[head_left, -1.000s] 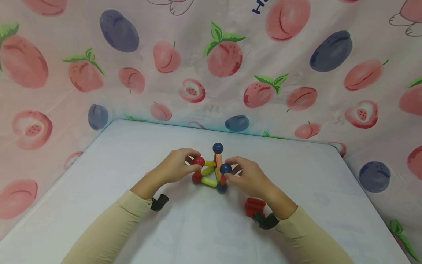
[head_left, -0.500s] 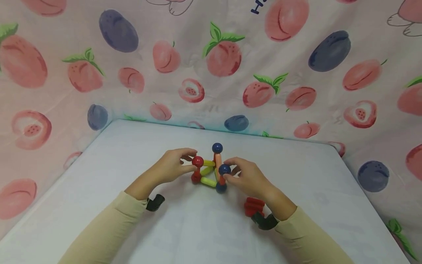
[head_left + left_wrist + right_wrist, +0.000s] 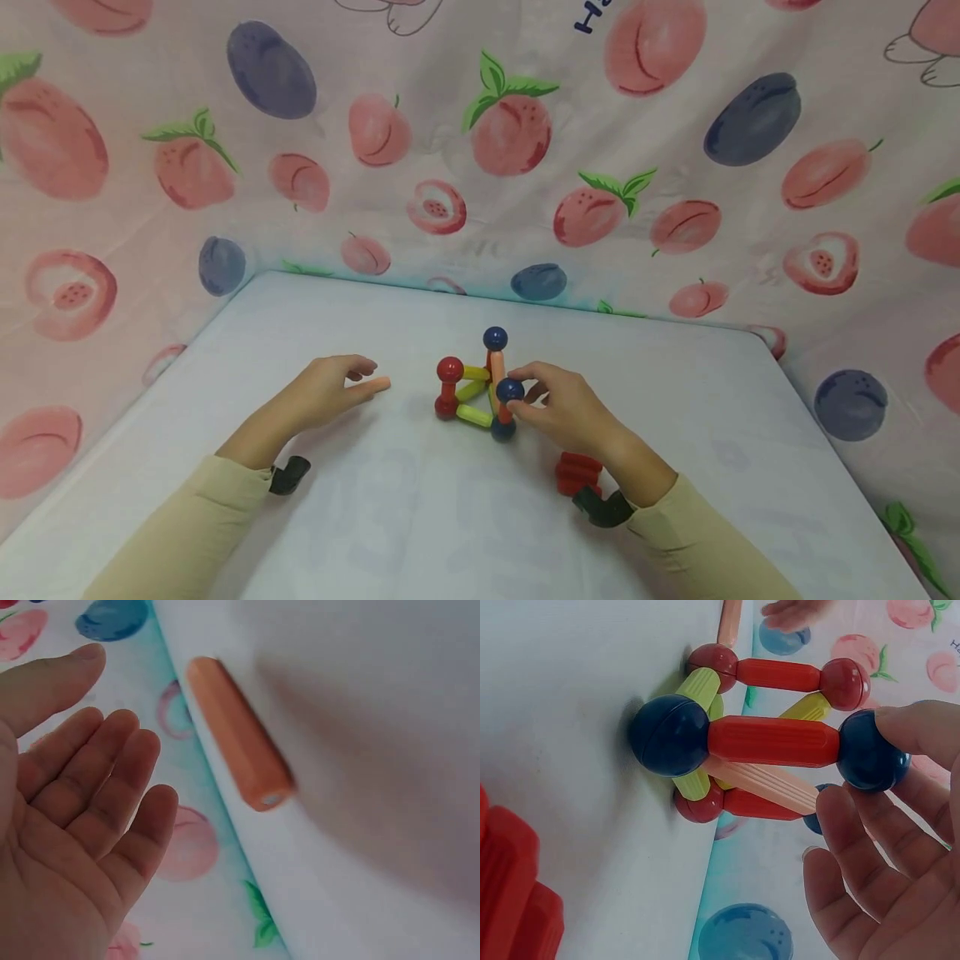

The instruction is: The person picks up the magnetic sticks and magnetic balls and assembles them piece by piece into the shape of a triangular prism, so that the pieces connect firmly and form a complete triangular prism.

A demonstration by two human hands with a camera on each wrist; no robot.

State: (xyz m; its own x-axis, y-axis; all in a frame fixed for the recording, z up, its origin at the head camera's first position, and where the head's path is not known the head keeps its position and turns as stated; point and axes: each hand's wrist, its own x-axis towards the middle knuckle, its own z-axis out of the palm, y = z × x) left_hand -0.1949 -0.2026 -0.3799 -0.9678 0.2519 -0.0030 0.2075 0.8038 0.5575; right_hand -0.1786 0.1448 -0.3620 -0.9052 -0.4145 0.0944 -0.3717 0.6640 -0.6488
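1. Frame [image 3: 472, 390] of toy balls and rods stands on the white bench [image 3: 405, 508], between the two hands in the head view.
2. Yellow-green rods [image 3: 475, 415] form its low triangle, running between a lower red ball [image 3: 446, 407], a lower blue ball [image 3: 503, 428] and a rear red ball [image 3: 699, 804].
3. Red rods [image 3: 774, 740] rise upright from these corners, topped by an upper red ball [image 3: 450, 369], a far blue ball [image 3: 495, 338] and a near blue ball [image 3: 511, 391].
4. A peach rod [image 3: 772, 785] slants up from the lower blue ball towards the far blue ball; a yellow rod [image 3: 808, 707] slants down from the upper red ball.
5. The right hand [image 3: 566, 404] has its grip pinching the near blue ball, which touches the top of its red rod.
6. The left hand [image 3: 322, 393] is well to the frame's left, its grip spread, thumb apart from the fingers. Just beside it a loose orange rod [image 3: 240, 739] lies on the bench; the left wrist view shows a gap between them.
7. A cluster of red rods [image 3: 579, 473] lies near the right wrist, on the near side of the frame.
8. Beige sleeves [image 3: 180, 517] cover both forearms, and a fruit-printed cloth [image 3: 450, 108] hangs behind the bench.
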